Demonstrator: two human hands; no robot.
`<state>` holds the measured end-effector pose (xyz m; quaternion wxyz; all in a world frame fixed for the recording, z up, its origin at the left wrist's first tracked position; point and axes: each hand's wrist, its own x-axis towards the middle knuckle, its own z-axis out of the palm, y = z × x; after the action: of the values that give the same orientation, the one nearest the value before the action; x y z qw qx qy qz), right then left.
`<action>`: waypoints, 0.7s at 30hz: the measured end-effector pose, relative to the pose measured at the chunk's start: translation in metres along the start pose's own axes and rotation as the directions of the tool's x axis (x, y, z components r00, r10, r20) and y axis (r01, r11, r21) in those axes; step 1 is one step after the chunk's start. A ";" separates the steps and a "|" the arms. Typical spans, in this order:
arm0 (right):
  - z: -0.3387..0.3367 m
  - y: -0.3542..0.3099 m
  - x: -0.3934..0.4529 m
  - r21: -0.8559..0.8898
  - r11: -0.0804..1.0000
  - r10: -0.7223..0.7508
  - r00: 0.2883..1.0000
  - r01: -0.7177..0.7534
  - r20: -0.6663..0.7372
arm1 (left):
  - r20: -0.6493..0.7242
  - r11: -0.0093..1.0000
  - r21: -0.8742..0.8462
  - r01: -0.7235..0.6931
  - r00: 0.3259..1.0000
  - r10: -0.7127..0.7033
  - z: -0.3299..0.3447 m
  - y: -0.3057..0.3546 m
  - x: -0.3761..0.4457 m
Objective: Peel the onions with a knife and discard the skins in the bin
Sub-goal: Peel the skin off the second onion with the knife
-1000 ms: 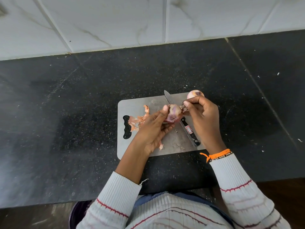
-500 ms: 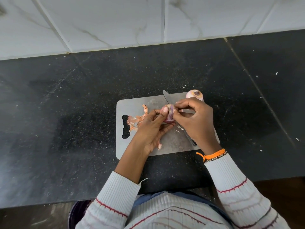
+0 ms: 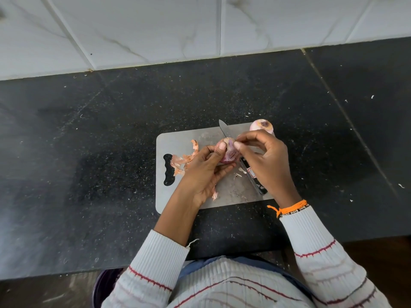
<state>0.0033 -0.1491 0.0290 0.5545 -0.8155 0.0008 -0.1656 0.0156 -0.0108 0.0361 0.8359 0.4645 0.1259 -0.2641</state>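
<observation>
Dark speckled tabletop point(image 3: 89, 152), white tiled wall point(image 3: 155, 30) along its far edge. A grey cutting board point(image 3: 182, 141) is laid near the front edge, roughly at the middle, with its handle cut-out toward the left.

Left hand point(image 3: 203, 172): a partly peeled onion point(image 3: 229, 151) is gripped above the middle of the board, thumb laid across its near-left face, fingers curled beneath. Purple flesh is exposed on the upper side.

Right hand point(image 3: 264, 161): thumb and forefinger are pinched at the top right of the held onion; whether a strip of skin is caught between them cannot be told. An orange thread band point(image 3: 289, 209) is worn at this wrist.

The knife point(image 3: 224, 131) is left lying on the board, untouched, blade tip at the far edge, black handle toward the right front corner; the middle is hidden under the onion and right hand.

A second onion point(image 3: 262, 126), peeled and pale, is set at the board's far right corner, partly behind the right hand.

Loose onion skins point(image 3: 184, 161) are heaped on the left part of the board, beside the cut-out; one small scrap point(image 3: 214, 195) lies near the front edge.

A dark purple bin point(image 3: 104, 285) is partly seen below the tabletop's front edge, left of the person's striped white sweater point(image 3: 222, 285).
</observation>
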 end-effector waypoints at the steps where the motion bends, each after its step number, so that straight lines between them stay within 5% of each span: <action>1: 0.000 -0.003 -0.001 -0.014 0.999 -0.031 1.000 0.031 0.004 | 0.003 1.000 -0.005 -0.003 1.000 0.003 0.000 0.000 0.000; 21: 0.002 0.006 0.002 -0.105 0.986 -0.133 0.990 0.126 -0.055 | -0.021 1.000 0.011 0.017 1.000 -0.017 0.000 -0.001 0.001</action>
<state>0.0066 -0.1501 0.0230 0.5000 -0.8356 -0.0267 -0.2260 0.0157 -0.0117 0.0357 0.8297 0.4706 0.1372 -0.2671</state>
